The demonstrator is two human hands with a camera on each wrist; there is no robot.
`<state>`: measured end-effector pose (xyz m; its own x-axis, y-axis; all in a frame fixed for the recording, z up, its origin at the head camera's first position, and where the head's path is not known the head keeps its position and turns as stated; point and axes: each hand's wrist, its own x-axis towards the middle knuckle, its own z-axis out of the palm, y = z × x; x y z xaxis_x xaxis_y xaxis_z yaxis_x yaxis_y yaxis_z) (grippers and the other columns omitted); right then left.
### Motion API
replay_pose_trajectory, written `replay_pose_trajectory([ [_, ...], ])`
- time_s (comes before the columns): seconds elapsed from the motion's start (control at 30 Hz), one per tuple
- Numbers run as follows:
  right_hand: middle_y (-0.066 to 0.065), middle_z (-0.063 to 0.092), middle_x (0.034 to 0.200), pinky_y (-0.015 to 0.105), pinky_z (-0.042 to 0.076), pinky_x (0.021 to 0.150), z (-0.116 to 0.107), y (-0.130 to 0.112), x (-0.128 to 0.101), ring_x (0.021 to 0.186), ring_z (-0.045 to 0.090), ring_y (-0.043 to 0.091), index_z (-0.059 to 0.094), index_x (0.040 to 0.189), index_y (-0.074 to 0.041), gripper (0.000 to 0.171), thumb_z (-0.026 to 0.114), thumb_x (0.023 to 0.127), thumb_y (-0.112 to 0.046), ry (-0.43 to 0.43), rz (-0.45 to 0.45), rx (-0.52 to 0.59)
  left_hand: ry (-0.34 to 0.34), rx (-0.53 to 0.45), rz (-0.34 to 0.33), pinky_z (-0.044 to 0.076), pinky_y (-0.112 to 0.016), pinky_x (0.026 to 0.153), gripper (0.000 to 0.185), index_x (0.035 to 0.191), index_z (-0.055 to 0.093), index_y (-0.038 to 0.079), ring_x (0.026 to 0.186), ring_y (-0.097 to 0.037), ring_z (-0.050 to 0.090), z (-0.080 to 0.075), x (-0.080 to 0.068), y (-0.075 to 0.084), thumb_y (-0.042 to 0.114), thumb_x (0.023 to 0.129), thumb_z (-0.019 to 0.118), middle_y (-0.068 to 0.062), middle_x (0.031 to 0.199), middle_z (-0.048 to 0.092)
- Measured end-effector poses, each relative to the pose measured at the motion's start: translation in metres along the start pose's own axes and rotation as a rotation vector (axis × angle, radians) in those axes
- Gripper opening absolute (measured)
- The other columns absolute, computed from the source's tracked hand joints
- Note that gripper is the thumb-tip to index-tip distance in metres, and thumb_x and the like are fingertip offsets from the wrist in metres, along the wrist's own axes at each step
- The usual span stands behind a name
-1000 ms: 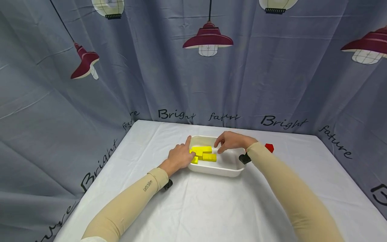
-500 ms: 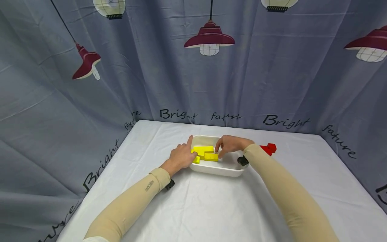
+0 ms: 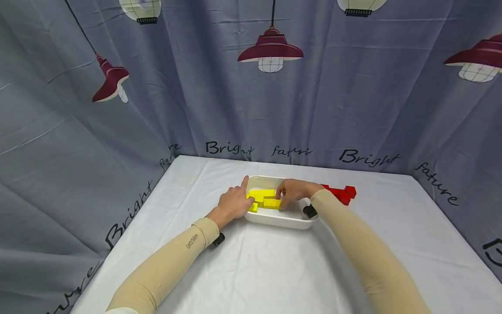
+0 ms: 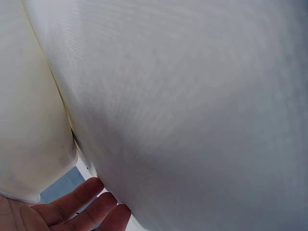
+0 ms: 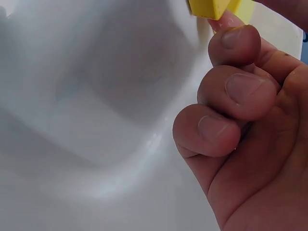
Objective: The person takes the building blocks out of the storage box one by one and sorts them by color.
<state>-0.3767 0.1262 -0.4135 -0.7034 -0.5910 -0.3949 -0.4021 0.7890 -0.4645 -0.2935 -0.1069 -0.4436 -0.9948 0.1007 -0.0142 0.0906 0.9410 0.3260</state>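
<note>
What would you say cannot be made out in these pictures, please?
Head: how many red pieces there are, as the right sleeve partly covers them.
Head: the left ends of the yellow blocks, behind the left grip.
Left wrist: the inside of the tray, hidden by its outer wall.
Right wrist: most of the yellow blocks, cut off by the top edge.

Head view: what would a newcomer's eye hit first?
Probably the bright yellow blocks in the left half of the white tub, between the left hand and right hand. Next, the red blocks to the tub's right on the table. Then the maroon lamps printed across the curtain behind.
</note>
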Motion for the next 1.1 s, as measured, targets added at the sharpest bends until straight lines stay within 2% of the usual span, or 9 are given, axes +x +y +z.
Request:
replay_pose_trajectory([
  [0.43,0.001,0.058,0.079,0.030,0.040,0.074,0.004,0.000,0.000,0.080,0.052,0.017,0.071,0.095,-0.011,0.026,0.084,0.075,-0.020,0.019,-0.020,-0.026,0.005,0.006,-0.006,0.052,-0.049,0.085,0.079,0.163,0.013,0.019,0.113,-0.030,0.061,0.000,-0.001,0.002,0.041,0.095,0.046,-0.017,0.130,0.062],
  [0.6,0.002,0.058,0.080,0.031,0.041,0.074,0.003,-0.003,-0.002,0.081,0.053,0.018,0.072,0.095,-0.012,0.024,0.084,0.075,-0.020,0.019,-0.009,-0.033,0.001,0.010,-0.003,0.052,-0.049,0.085,0.079,0.163,0.012,0.018,0.113,-0.030,0.061,-0.001,-0.001,0.000,0.041,0.095,0.045,-0.017,0.130,0.062],
  [1.1,0.002,0.062,0.088,0.034,0.044,0.078,-0.019,0.002,-0.036,0.085,0.054,0.018,0.071,0.099,-0.016,0.022,0.080,0.081,-0.024,0.034,0.023,-0.075,0.000,0.013,-0.008,0.051,-0.049,0.086,0.079,0.163,0.013,0.019,0.112,-0.030,0.061,0.001,0.000,0.001,0.042,0.095,0.046,-0.016,0.130,0.062],
])
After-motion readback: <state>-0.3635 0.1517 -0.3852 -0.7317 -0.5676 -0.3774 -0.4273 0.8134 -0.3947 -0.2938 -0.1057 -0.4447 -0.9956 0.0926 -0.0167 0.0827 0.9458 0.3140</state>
